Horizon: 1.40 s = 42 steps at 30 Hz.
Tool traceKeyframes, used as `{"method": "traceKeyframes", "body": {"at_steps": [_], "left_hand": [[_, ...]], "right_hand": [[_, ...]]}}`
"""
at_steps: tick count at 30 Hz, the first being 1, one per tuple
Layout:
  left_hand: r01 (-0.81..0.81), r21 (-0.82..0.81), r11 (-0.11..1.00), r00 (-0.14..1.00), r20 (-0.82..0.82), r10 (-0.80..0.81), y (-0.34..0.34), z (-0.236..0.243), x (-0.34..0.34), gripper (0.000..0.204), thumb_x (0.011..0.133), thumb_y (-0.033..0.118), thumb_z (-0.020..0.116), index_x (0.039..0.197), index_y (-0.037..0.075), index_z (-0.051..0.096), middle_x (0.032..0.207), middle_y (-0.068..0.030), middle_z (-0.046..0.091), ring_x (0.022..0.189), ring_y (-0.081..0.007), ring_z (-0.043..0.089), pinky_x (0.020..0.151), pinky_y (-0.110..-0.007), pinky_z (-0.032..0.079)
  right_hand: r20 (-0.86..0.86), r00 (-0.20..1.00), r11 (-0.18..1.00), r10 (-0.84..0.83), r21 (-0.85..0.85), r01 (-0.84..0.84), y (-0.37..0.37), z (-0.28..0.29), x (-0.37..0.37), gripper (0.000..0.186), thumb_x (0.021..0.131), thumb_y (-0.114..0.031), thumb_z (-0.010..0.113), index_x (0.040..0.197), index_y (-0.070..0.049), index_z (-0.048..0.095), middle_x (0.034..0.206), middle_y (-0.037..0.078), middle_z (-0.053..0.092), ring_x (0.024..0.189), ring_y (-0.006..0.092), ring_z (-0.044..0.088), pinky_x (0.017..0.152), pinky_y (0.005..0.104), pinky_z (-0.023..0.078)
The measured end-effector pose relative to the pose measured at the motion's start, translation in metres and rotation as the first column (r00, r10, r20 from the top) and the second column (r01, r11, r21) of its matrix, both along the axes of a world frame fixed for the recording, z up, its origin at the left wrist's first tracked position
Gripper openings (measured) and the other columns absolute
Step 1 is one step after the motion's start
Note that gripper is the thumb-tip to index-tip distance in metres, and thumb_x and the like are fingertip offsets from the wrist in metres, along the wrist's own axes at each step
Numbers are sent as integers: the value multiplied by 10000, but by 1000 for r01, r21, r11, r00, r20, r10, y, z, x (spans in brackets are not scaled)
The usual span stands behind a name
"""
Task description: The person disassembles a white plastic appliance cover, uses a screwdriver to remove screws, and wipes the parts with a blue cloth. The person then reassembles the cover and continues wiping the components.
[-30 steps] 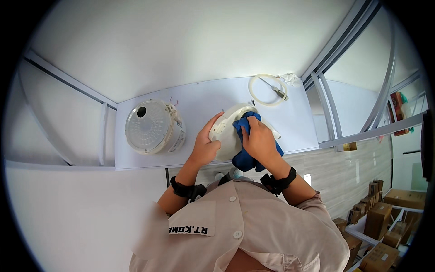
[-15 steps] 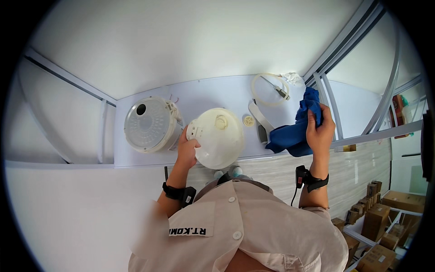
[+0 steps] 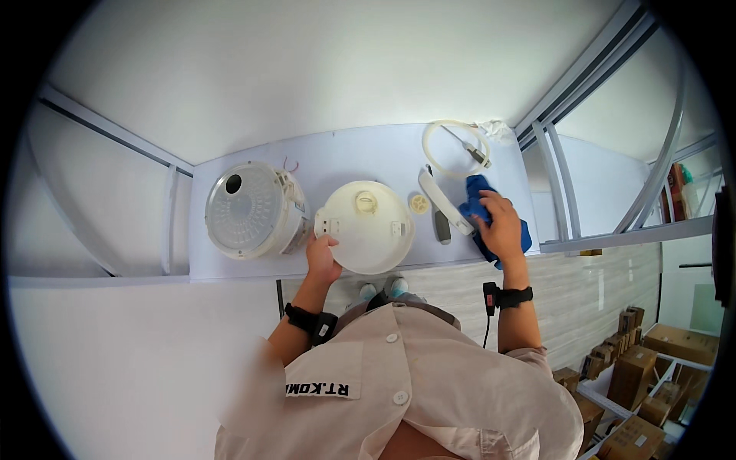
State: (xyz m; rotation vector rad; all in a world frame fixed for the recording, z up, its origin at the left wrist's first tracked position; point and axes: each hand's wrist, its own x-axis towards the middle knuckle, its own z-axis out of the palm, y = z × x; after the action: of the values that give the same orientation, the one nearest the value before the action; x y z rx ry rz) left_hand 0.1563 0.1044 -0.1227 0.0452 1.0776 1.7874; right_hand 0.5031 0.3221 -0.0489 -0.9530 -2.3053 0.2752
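My left hand (image 3: 323, 261) grips the lower left rim of a round white plastic lid (image 3: 368, 241), thumb on top. The lid lies nearly flat at the table's front edge, its inner side with a raised round fitting facing up. At the right, my right hand (image 3: 500, 226) is closed over a bunched blue cloth (image 3: 524, 236) on the table. Left of the cloth are a curved white handle-like strip (image 3: 445, 198) and a screwdriver with a grey handle (image 3: 441, 228). A small cream round cap (image 3: 418, 203) sits between lid and strip.
A round white appliance body (image 3: 253, 211) with a dark hole in its top stands at the left. Behind the cloth lie a looped pale hose (image 3: 429, 157), another screwdriver (image 3: 478, 156) and crumpled white tissue (image 3: 497, 130). Metal frames border the table (image 3: 345, 157) on both sides.
The blue cloth has come down and left onto the table with my right hand. The lid has tilted in my left hand, so its inner side shows more fully.
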Motion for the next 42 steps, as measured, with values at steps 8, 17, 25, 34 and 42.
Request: {"method": "traceKeyframes", "body": {"at_steps": [8, 17, 25, 34, 42], "left_hand": [[-44, 19, 999, 998, 36, 43, 18, -36, -3, 649, 783, -15, 460, 1430, -5, 509, 1356, -176, 623, 1253, -363, 633, 1075, -488, 539], [-172, -80, 982, 983, -79, 165, 43, -41, 7, 511, 813, -17, 523, 1324, -10, 551, 1220, -149, 654, 1132, -320, 668, 988, -437, 553], [-291, -436, 851, 696, -707, -125, 50, -25, 7, 495, 787, 84, 673, 1258, -56, 615, 1201, -189, 657, 1088, -338, 665, 962, -385, 518], [-335, -534, 776, 535, -786, -310, 40, -35, -3, 574, 770, 132, 718, 1293, -80, 613, 1235, -234, 672, 1127, -348, 670, 993, -410, 512], [-173, -620, 765, 562, -700, -441, 36, -28, -7, 744, 794, 236, 726, 1435, -66, 500, 1361, -261, 553, 1262, -417, 572, 1085, -450, 463]], "right_hand": [[190, 981, 992, -43, -112, 65, -23, -15, -34, 713, 665, -205, 935, 1301, -110, 627, 1310, 125, 662, 1099, 369, 658, 914, 460, 533], [320, 946, 958, -54, -250, 139, -3, -27, -34, 933, 672, -293, 937, 1485, -88, 528, 1207, 157, 697, 1080, 383, 659, 933, 495, 522], [166, 985, 968, -49, -235, 88, 8, -39, -28, 688, 724, -221, 873, 1363, -122, 637, 1139, 154, 736, 1011, 368, 708, 869, 460, 573], [-38, 994, 947, -101, -311, 84, 11, 3, -13, 660, 717, -169, 873, 1347, -132, 679, 1233, 168, 732, 1119, 383, 697, 949, 435, 570], [-180, 930, 935, -321, -218, 280, 18, 33, 20, 691, 730, -139, 882, 1382, -91, 654, 1273, 179, 720, 1153, 363, 703, 990, 404, 556]]}}
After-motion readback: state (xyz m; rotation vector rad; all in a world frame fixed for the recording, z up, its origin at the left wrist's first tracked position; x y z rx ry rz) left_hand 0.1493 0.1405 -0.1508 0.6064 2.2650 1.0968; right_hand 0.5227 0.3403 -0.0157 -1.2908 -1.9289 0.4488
